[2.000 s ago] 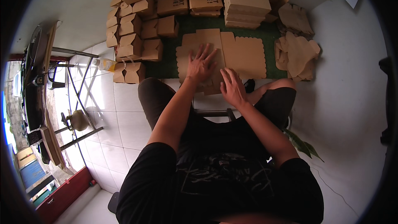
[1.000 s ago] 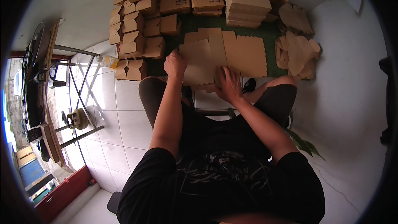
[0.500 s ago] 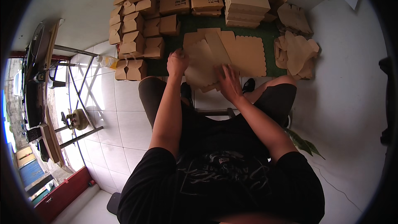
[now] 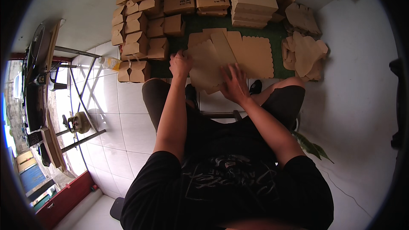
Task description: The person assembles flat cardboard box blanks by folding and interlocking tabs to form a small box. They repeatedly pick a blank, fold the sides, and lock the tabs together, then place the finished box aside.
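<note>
A flat brown cardboard box blank (image 4: 205, 61) lies at an angle before me, a narrow folded strip (image 4: 223, 47) along its right side. Beneath it, a second flat blank with a scalloped edge (image 4: 257, 55) reaches out to the right. At the upper blank's left edge is my left hand (image 4: 180, 64), fingers loosely bent and apart; its grip looks loose. My right hand (image 4: 235, 84) rests with spread fingers on the blank's lower right part, by the strip. Both hands are low over the green-covered table (image 4: 279, 66).
Folded brown boxes (image 4: 136, 42) are stacked along the left, with printed boxes (image 4: 179, 4) behind. A tall pile of larger boxes (image 4: 253, 0) stands at the back. Loose flat cardboard pieces (image 4: 304, 55) lie at the right. A bottle (image 4: 111, 63) is beside the left boxes.
My left hand has shifted slightly left, its fingers opening a little at the blank's edge. My right hand has edged slightly up; the blanks lie almost as before.
</note>
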A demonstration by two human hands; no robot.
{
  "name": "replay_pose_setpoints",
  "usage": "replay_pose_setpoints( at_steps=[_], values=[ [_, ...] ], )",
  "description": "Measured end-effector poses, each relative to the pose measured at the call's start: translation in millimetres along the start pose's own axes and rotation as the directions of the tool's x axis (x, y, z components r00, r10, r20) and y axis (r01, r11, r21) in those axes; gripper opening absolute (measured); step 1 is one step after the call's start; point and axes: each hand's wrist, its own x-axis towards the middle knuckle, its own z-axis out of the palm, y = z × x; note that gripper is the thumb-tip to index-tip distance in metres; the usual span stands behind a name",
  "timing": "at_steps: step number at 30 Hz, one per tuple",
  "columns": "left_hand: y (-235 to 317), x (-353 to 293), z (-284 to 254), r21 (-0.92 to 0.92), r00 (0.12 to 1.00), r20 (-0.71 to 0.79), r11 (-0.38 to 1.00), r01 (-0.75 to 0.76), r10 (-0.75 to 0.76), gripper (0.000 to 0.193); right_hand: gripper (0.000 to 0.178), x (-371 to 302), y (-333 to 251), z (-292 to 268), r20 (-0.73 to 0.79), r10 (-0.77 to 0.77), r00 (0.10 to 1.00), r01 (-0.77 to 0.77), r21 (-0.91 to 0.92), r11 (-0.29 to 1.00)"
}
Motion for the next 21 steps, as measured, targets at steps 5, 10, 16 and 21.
replay_pose_setpoints(
  at_steps=[5,10,16,21],
  values=[
    [0.8,-1.1,-1.5,0.07,0.997,0.047,0.996,0.051,-0.054,0.063,0.108,-1.1,-0.4,-4.0,0.058,0.022,0.998,-0.023,0.008,1.0],
    [-5.8,6.5,1.1,0.08,0.996,0.089,0.997,0.017,-0.024,0.06,0.111,-2.0,2.6,-0.7,0.071,0.003,0.997,-0.002,-0.024,1.0],
    [-11.7,10.8,2.1,-0.048,0.999,-0.015,0.998,-0.05,0.049,0.052,0.101,-2.2,5.7,7.3,-0.036,-0.053,0.998,0.051,-0.051,0.997],
    [10.8,13.8,-22.2,-0.435,0.996,-0.006,0.897,-0.08,0.086,0.043,0.08,-0.9,8.8,4.8,-0.16,-0.084,0.984,0.087,0.015,0.996]
  ],
)
